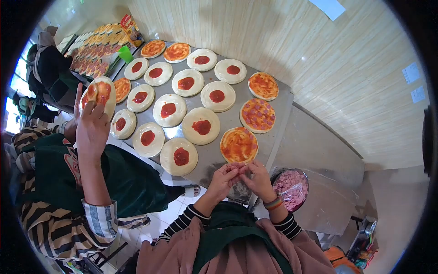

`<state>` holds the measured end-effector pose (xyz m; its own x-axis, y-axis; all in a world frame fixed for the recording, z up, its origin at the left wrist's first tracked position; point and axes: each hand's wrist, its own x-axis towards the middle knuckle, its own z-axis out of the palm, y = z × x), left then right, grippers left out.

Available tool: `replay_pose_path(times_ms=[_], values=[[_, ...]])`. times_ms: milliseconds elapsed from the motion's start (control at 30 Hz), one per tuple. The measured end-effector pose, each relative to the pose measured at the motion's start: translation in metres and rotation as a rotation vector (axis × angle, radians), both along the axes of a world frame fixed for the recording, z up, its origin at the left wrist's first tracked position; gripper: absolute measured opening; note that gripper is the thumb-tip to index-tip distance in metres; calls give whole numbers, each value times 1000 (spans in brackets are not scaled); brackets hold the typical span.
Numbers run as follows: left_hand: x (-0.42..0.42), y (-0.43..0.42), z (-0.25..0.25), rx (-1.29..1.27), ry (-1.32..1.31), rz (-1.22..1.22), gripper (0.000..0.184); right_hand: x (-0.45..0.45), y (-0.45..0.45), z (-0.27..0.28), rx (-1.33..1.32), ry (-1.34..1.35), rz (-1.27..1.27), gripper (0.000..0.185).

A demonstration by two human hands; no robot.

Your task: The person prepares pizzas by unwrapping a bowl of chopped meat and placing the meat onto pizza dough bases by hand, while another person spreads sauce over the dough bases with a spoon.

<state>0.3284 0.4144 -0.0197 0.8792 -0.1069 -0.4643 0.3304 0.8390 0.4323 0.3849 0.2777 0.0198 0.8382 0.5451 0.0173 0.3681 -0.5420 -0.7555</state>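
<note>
Pink meat (288,181) is looking soft, light, edge-grippable; left hand (223,179) and right hand (257,179) are pinching, fingertips nearly meeting, seemingly on bits

The surface (207,165) looks smooth metal with a dull sheen; dough (169,160) smooth, sauce (181,156) glossy. Far-left cup (125,54), plastic; left apron (132,178), matt cloth; wall (296,50), wood-grained.

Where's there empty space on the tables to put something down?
The right-hand table looks bare between the wall and the chopped pink meat. A smaller gap lies just beyond the left hand, between the nearest sauced pizza and the sauce-dabbed dough round to its left. The middle of the left table is crowded with dough rounds.
</note>
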Motion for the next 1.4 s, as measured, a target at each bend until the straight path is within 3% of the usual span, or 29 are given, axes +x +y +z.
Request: replay_pose_path(times_ms=[133,200,300,500,633,800,933,1000,1100,1200,1367,1400], values=[[-3,-1,3,33,10,15,24,2,-12,-24,228,260,-102,13],[-7,2,-7,48,38,51,25,11,-21,-45,311,520,-406,13],[-14,6,-11,46,74,47,25,22,-29,-103,325,333,-519,16],[-26,14,-12,42,105,26,27,32,-16,-104,56,205,-606,19],[-27,19,-6,-4,123,38,28,33,-14,-106,38,164,-622,18],[-26,17,-3,65,80,26,29,28,-6,-90,-66,-178,-584,14],[-23,18,1,90,74,17,29,10,2,-55,92,-98,-459,14],[-21,17,-1,115,102,15,28,-2,8,-31,254,235,-221,15],[-20,13,-4,168,110,-12,23,-9,11,-19,237,225,-81,17],[-19,8,-8,351,91,-72,21,-11,10,-26,203,258,-100,14],[-22,9,-15,371,114,-61,21,-7,11,-37,179,277,-201,11],[-24,10,-16,363,151,-39,22,0,6,-52,152,158,-268,11]])
